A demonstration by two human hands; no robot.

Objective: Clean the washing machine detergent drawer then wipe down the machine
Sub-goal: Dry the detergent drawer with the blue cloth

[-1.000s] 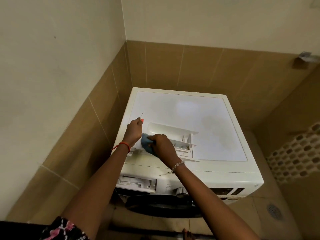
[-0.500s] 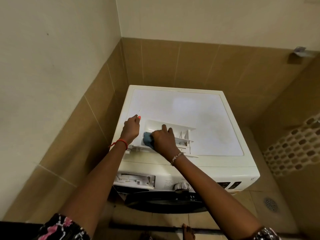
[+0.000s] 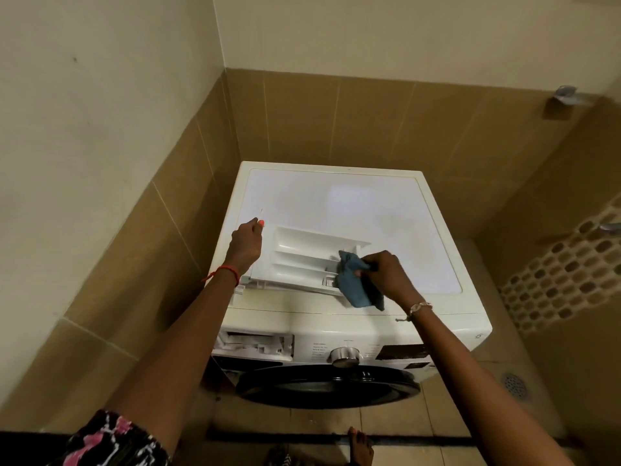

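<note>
Gripping drawer (image 3: 302, 260) atop machine (image 3: 353, 203) (tiled corner (image 3: 232, 129)): left fingers (image 3: 250, 227) curled, right fingers (image 3: 369, 264) pinching cloth (image 3: 356, 290).

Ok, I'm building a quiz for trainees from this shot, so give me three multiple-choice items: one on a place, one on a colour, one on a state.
1. Where does the detergent drawer lie?
A) on the floor
B) on top of the washing machine
C) on a wall shelf

2. What colour is the cloth?
A) yellow
B) white
C) blue

3. What is the right hand doing?
A) gripping the cloth
B) turning the dial
C) hanging empty

Key:
1 B: the drawer rests on the white top, and its slot in the front stands open.
2 C: the bunched cloth is blue.
3 A: its fingers curl round the cloth at the drawer's right end.
</note>
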